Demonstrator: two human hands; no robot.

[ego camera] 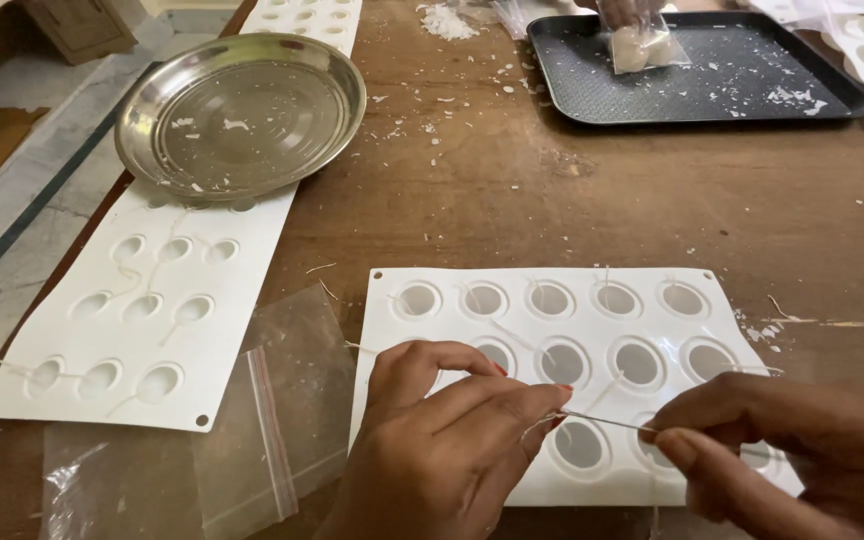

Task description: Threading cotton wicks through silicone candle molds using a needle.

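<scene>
Far left: long white silicone mould [142, 330] under a round shiny steel plate [240, 113], beside a crinkled clear zip bag [252, 440]. Centre: left hand [447, 440] and right hand [802, 450] pinching a thin pale wick [602, 422] over a white oval-cavity mould [572, 350]. Wick ends hidden by fingers.

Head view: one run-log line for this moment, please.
left hand pinches wick | right hand pulls other end | over white mould | steel plate idle

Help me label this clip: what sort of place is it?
Probably a small home craft workshop, perhaps candle making: white moulds with threaded cavities on a wooden table, both hands working a needle, white flakes around a steel plate.
</scene>
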